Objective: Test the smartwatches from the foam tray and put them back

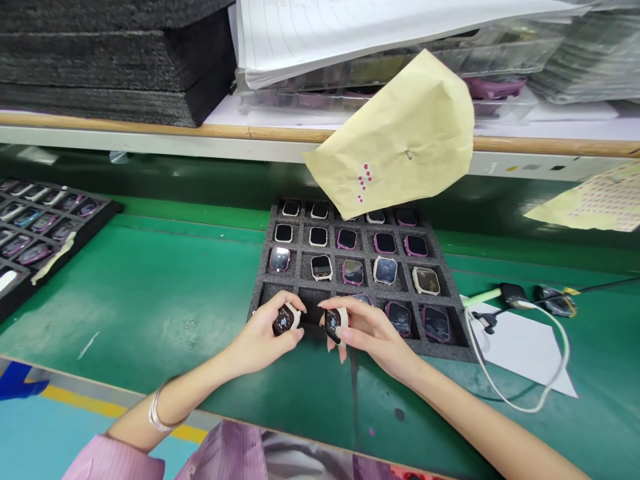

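Note:
My left hand [273, 333] is closed around a light-cased smartwatch [286, 320] whose dark screen is lit with a small figure. In my right hand [363, 327] is a second smartwatch [334, 325], gripped between thumb and fingers, its screen lit as well. Both hands hover over the front edge of a black foam tray [295, 273]. Strapless watches with purple or pale cases, such as a pale one [385, 271] and a purple one [353, 272], sit in its compartments. My right hand partly hides a watch in the front row.
Another foam tray of watches [45, 227] lies at far left. On the right are a white cable [563, 353], a black connector and white paper [530, 353]. Yellow paper [400, 133] hangs from the shelf edge over the tray's back. Black foam blocks [100, 60] and papers fill the shelf.

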Available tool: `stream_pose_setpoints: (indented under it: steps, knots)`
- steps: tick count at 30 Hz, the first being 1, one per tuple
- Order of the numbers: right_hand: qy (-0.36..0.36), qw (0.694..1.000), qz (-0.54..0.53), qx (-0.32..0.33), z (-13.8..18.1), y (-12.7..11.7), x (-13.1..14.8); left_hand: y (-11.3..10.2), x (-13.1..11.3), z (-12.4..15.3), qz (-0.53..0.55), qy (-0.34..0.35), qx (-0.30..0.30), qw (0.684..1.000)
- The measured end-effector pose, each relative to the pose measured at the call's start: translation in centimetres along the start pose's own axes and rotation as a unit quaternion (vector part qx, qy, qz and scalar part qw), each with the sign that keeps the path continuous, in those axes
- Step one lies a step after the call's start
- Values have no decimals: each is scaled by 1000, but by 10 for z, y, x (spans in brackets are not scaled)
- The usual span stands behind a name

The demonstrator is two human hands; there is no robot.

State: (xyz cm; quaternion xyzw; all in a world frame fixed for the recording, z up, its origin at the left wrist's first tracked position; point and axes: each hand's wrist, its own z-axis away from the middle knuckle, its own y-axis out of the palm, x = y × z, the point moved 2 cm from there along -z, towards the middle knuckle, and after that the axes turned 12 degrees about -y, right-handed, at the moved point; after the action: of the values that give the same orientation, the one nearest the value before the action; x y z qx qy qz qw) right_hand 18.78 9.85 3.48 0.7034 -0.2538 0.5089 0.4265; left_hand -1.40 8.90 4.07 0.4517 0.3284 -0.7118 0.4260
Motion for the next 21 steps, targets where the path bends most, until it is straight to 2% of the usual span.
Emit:
stream_pose_setpoints:
  steps: [14, 21]
  knots:
    - [-5, 1000, -7, 19, 0, -3, -3, 0, 0, 0, 20, -1, -18, 1000]
    - [-13, 1000, -10, 15, 1, -4, -2, -1, 1, 3, 38, 26, -1, 999]
